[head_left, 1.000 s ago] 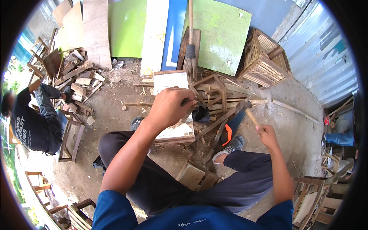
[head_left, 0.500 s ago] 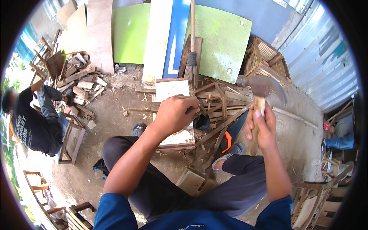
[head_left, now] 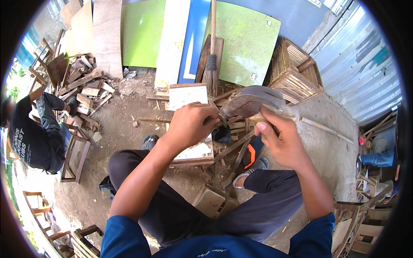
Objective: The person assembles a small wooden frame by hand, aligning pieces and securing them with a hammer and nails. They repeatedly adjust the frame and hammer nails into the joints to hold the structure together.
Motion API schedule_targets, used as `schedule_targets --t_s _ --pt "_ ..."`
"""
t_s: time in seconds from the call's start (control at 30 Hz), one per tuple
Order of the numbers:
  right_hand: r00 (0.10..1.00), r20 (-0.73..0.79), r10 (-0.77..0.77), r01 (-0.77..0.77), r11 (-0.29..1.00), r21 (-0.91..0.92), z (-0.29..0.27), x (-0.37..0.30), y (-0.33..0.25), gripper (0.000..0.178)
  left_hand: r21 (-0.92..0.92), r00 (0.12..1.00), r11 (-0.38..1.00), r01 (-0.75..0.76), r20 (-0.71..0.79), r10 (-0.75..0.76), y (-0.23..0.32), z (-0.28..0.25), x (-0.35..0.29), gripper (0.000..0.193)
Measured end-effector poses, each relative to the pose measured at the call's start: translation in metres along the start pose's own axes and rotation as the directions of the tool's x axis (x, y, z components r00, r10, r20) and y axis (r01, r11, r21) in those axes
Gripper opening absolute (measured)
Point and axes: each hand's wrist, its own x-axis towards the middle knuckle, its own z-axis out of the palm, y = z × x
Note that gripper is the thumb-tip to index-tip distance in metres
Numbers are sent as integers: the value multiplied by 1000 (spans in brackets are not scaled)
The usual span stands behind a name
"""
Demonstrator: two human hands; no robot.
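Right hand (head_left: pixel 282 141) wrapped round hammer (head_left: pixel 244 106); left hand (head_left: pixel 190 123) curled, any pinch we can't tell. We'd keep that hand clear of blows.

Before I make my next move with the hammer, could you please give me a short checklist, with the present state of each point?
1. Hammer gripped by its handle in the right hand: ok.
2. Left hand well away from the hammer: not ok, its fingers appear close to the hammer's head.
3. What the left fingers hold: cannot tell, hidden by the hand.
4. Gloves worn: not ok, both hands are bare.
5. White board steady: cannot tell.
6. Co-worker apart: ok, seated at far left.
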Motion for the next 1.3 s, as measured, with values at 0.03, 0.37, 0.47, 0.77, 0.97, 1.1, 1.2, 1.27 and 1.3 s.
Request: schedule_targets --t_s 0.03,0.37,0.47,0.77,0.97,1.1,1.2,1.27,1.3 --pt "999 19 -38 38 999 -24 1 2 -1 43 -4 1000 1000 15 12 -15 0 0 1 13" --pt "985 -4 -175 173 977 -125 10 11 3 39 13 1000 1000 6 12 -6 2 -2 1 15" --pt "984 12 -180 179 965 -191 6 9 6 40 21 999 999 -32 -1 32 2 -3 2 14" --pt "983 -36 -180 171 969 -176 10 6 7 38 -38 1000 999 0 21 1 1 -1 1 13" --pt "974 -197 -116 133 988 77 20 1 9 35 -72 1000 997 -9 -4 9 0 4 1 14" --pt "997 -29 -65 65 998 -21 17 1 16 33 -55 1000 998 14 13 -13 1 2 3 19" --pt "994 -84 66 -42 966 257 26 0 26 30 -19 999 1000 25 28 -25 2 -1 1 16" --pt "986 -138 97 -35 917 398 35 -1 36 30 0 1000 1000 21 22 -21 3 -3 -2 13" --pt "980 -128 154 -86 899 429 39 -1 41 32 4 1000 1000 11 7 -11 2 -4 -2 13"
